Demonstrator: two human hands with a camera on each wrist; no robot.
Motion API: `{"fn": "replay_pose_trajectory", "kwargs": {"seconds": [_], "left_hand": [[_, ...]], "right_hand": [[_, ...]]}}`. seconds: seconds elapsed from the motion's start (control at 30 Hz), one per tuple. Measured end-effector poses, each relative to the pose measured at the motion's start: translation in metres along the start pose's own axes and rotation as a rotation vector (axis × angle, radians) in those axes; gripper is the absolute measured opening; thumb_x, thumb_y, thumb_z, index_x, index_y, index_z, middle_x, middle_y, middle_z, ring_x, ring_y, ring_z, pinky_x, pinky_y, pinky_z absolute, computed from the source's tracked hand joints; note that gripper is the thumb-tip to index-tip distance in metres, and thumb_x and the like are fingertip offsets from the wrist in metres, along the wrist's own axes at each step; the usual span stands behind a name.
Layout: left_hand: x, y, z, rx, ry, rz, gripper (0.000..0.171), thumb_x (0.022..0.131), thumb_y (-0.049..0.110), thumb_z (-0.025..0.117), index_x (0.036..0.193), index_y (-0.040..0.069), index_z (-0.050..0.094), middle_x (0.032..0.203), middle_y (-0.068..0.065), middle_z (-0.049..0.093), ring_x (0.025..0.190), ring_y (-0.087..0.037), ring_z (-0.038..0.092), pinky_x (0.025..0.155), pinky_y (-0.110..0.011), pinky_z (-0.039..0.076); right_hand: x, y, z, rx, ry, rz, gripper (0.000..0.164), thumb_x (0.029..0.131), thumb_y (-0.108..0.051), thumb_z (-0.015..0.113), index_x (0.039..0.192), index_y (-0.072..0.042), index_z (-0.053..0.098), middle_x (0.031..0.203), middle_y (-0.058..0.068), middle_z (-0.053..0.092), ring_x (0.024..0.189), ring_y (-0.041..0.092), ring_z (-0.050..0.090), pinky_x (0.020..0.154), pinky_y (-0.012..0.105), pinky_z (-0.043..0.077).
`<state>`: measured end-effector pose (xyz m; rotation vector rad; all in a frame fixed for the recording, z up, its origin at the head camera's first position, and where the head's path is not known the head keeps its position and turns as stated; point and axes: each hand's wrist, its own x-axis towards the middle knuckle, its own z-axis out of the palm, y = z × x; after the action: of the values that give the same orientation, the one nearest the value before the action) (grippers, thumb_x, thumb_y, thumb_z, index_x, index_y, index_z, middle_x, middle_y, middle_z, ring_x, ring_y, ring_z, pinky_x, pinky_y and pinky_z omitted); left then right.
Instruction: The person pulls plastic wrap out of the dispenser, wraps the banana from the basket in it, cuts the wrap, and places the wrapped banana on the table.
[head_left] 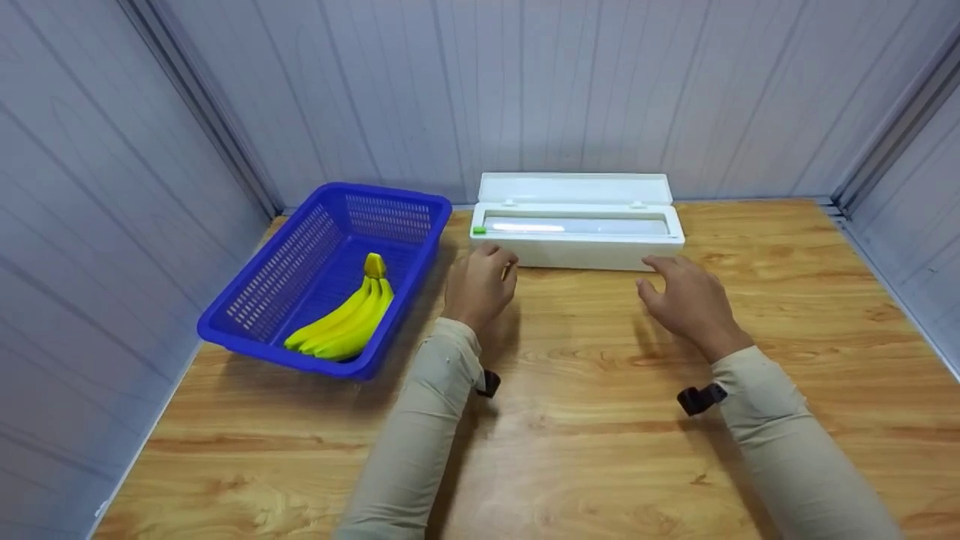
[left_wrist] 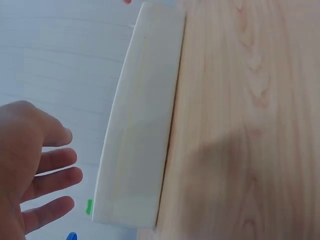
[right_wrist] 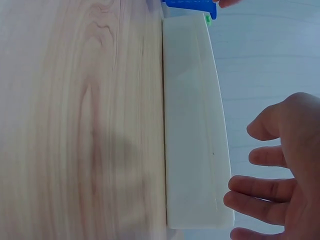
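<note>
A long white box that looks like a cling film dispenser (head_left: 600,256) stands at the back of the table, its lid (head_left: 576,187) raised. Clear film or a shiny window (head_left: 577,226) shows inside its frame, and a small green slider (head_left: 479,230) sits at the left end. My left hand (head_left: 478,286) hovers by the front left corner, fingers loosely bent and holding nothing. Near the front right corner is my right hand (head_left: 691,304), thumb and fingers apart with nothing between them. In the right wrist view its fingertips (right_wrist: 240,184) overlap the box's edge; contact cannot be told.
Left of the box stands a blue plastic basket (head_left: 435,232) with a bunch of yellow bananas (head_left: 352,319) in it. Pale panel walls (head_left: 570,90) close off the wooden table (head_left: 585,450) at the back and both sides.
</note>
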<state>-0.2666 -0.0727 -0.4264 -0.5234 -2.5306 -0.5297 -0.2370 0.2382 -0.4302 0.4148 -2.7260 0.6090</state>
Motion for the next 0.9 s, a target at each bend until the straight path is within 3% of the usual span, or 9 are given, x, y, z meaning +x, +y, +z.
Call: {"fn": "replay_pose_trajectory", "kwargs": {"seconds": [0.17, 0.4, 0.63, 0.73, 0.9], "left_hand": [[0.004, 0.001, -0.003, 0.005, -0.010, -0.027, 0.014, 0.093, 0.019, 0.066, 0.098, 0.014, 0.078, 0.097, -0.002, 0.071, 0.082, -0.021, 0.068, 0.066, -0.040, 0.056], [0.014, 0.006, 0.000, 0.044, 0.018, 0.013, 0.015, 0.094, 0.013, 0.065, 0.099, 0.013, 0.079, 0.095, -0.003, 0.071, 0.084, -0.021, 0.068, 0.070, -0.038, 0.056], [0.024, 0.011, 0.001, 0.046, -0.002, 0.022, 0.017, 0.095, 0.020, 0.064, 0.100, 0.015, 0.078, 0.098, -0.003, 0.070, 0.089, -0.022, 0.067, 0.071, -0.039, 0.056], [0.025, 0.010, -0.001, 0.045, -0.027, 0.009, 0.018, 0.094, 0.020, 0.063, 0.101, 0.013, 0.078, 0.101, -0.005, 0.069, 0.093, -0.024, 0.066, 0.078, -0.041, 0.055], [0.024, 0.006, -0.002, 0.082, -0.145, -0.044, 0.022, 0.094, 0.024, 0.065, 0.110, 0.012, 0.076, 0.113, -0.009, 0.066, 0.105, -0.027, 0.062, 0.090, -0.045, 0.051]], "right_hand": [[0.006, 0.000, 0.001, 0.009, 0.025, -0.011, 0.036, 0.099, -0.022, 0.060, 0.127, -0.001, 0.066, 0.118, 0.021, 0.068, 0.100, 0.040, 0.065, 0.080, 0.060, 0.049], [0.013, 0.006, -0.007, -0.023, 0.087, -0.021, 0.031, 0.097, -0.016, 0.059, 0.122, 0.000, 0.068, 0.113, 0.020, 0.070, 0.097, 0.040, 0.066, 0.082, 0.063, 0.046], [0.019, 0.011, -0.013, -0.053, 0.140, -0.031, 0.026, 0.097, -0.013, 0.059, 0.117, 0.001, 0.070, 0.108, 0.020, 0.070, 0.088, 0.039, 0.065, 0.075, 0.060, 0.048], [0.022, 0.011, -0.012, -0.057, 0.141, -0.035, 0.025, 0.096, -0.013, 0.060, 0.115, 0.001, 0.070, 0.109, 0.021, 0.070, 0.092, 0.041, 0.065, 0.076, 0.061, 0.047], [0.023, 0.013, -0.006, -0.055, 0.141, -0.034, 0.025, 0.096, -0.017, 0.062, 0.112, 0.000, 0.072, 0.110, 0.022, 0.068, 0.098, 0.044, 0.062, 0.077, 0.062, 0.045]]}}
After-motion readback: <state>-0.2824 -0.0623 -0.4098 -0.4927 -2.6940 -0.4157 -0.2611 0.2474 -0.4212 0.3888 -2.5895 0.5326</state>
